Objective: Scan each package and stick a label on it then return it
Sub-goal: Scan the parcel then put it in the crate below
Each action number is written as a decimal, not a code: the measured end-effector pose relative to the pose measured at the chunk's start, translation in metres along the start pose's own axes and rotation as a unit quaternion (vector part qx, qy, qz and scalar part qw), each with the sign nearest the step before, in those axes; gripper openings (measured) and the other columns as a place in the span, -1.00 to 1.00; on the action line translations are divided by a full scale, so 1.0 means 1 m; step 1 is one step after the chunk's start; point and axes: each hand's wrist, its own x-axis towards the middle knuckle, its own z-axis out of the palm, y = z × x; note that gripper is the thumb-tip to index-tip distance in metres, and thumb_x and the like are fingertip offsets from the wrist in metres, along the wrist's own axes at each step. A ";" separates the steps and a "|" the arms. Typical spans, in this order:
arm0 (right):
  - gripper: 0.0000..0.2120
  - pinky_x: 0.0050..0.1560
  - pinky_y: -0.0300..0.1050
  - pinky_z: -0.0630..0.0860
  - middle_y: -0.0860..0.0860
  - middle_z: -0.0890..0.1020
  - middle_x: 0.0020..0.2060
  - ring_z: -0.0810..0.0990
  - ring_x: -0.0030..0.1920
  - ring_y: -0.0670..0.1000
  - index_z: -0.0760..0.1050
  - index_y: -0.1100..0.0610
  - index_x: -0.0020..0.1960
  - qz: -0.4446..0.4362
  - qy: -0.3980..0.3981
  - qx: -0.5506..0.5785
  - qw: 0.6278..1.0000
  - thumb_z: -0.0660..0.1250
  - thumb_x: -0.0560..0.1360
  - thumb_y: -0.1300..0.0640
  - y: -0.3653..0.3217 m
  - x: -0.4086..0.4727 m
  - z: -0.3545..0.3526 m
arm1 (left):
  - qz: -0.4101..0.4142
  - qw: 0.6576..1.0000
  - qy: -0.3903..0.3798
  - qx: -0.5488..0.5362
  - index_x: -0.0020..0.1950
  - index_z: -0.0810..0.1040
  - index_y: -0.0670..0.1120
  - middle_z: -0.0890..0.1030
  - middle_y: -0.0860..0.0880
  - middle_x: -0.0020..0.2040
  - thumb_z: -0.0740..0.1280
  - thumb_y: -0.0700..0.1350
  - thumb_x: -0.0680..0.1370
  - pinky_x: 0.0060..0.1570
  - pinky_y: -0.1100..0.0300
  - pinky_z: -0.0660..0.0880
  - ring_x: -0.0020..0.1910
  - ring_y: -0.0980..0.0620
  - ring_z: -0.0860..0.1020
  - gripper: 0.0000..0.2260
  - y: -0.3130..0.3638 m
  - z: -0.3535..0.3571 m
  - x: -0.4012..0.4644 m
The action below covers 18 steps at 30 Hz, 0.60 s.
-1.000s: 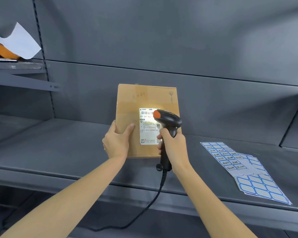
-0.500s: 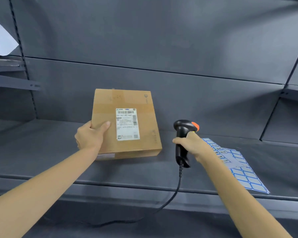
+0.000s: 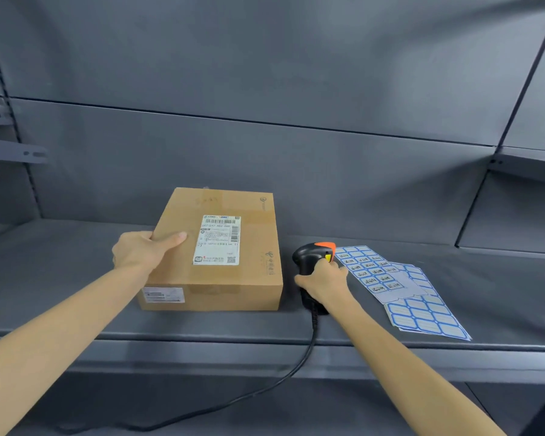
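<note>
1. Both bare arms reached forward, away from the body.
2. The left hand (image 3: pixel 145 251) was turned on its side. Its thumb lay flat on top of the box (image 3: pixel 221 247) it held.
3. The right hand (image 3: pixel 323 281) was curled tight around the scanner (image 3: pixel 309 262) handle.

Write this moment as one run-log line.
left hand: grips cardboard box | right hand: grips barcode scanner | both on shelf

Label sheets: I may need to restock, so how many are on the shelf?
2 visible: a handwritten sheet right of the scanner, overlapping a blank blue-bordered sheet nearer the shelf front. More could be hidden beneath.
</note>
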 end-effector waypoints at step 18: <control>-0.43 0.25 0.01 0.29 0.14 0.43 0.30 0.36 0.30 0.20 0.41 0.12 0.23 0.211 -0.033 -0.149 0.966 0.32 0.43 -0.28 0.138 0.052 -0.090 | -0.072 0.978 -0.123 0.153 0.22 0.46 -0.31 0.52 -0.25 0.19 0.50 0.11 0.40 -0.07 -0.02 0.37 0.11 -0.26 0.49 -0.39 0.021 0.002 -0.016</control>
